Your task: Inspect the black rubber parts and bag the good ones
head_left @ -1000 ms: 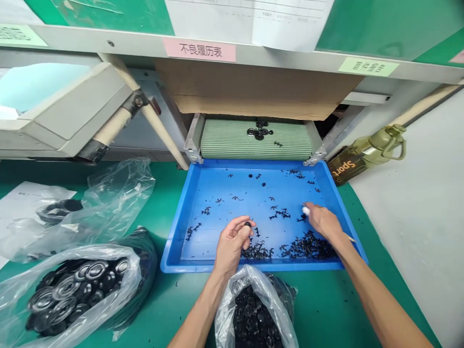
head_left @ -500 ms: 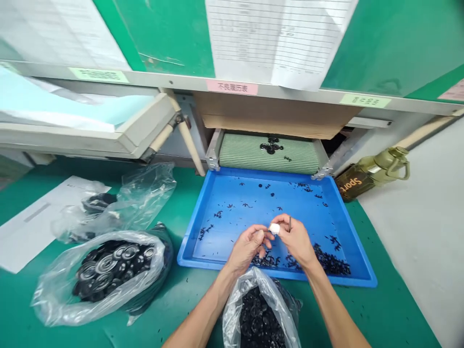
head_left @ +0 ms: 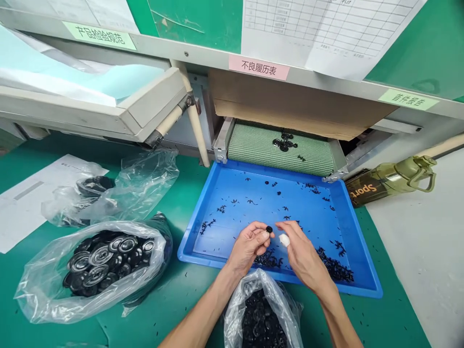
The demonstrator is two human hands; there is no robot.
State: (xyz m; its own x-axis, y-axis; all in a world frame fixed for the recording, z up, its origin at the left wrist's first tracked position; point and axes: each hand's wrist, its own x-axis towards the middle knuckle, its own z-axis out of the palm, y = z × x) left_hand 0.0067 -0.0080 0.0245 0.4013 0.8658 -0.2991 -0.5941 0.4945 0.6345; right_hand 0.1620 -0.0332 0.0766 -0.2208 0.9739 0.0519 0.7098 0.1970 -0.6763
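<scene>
Over the blue tray, my left hand pinches a small round black part between thumb and fingertips. My right hand is just to its right, fingers stretched out and thumb apart, with nothing seen between them. A white wrap covers what looks like the right thumb. Below the hands stands an open plastic bag filled with small black round parts. Loose black scraps are heaped at the tray's near right, and another pile lies partly behind my hands.
A larger plastic bag of black discs stands at left, with a crumpled clear bag and paper behind. The green conveyor belt ends over the tray, carrying black parts. A bottle leans at right.
My hands have moved apart; the right fingers have straightened. The black part now shows clearly in my left fingertips. The view has shifted and tilted somewhat.
</scene>
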